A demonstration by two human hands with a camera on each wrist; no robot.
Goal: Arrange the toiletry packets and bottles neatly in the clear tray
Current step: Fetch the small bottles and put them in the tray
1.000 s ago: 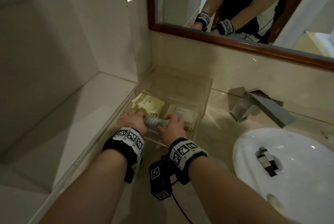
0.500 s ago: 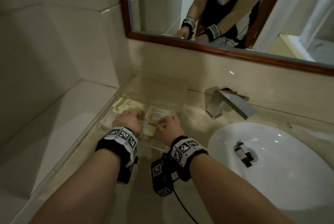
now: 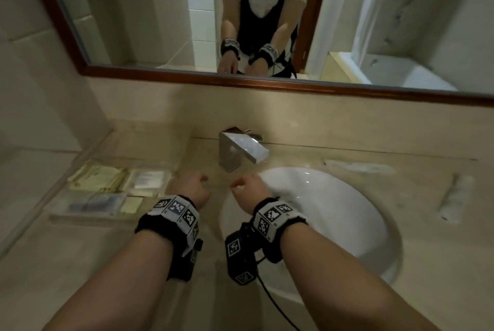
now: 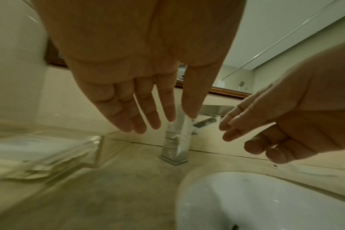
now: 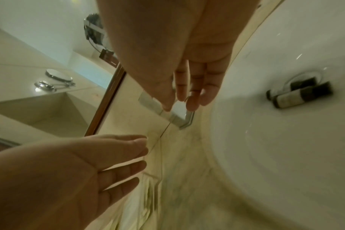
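Note:
The clear tray (image 3: 61,213) sits on the counter at the left, against the wall. In it lie yellow packets (image 3: 96,178), a white packet (image 3: 145,179), a clear-wrapped item (image 3: 93,203) and a small yellow packet (image 3: 131,203). My left hand (image 3: 191,186) hovers just right of the tray, fingers straight and empty (image 4: 165,119). My right hand (image 3: 248,186) hangs over the basin's left rim, also relaxed and empty (image 5: 183,104). Two small dark bottles (image 5: 299,95) lie at the drain of the white basin (image 5: 286,155); in the head view my right wrist hides them.
A chrome faucet (image 3: 240,151) stands just beyond both hands, behind the basin (image 3: 334,197). The mirror (image 3: 187,23) runs along the back wall. Two pale blurred elongated shapes (image 3: 358,166) lie on the counter right of the basin. The tray's corner (image 4: 96,149) shows beside my left hand.
Both hands have let go of the clear-wrapped item in the tray and moved right, towards the faucet and basin. The head view has swung right and up.

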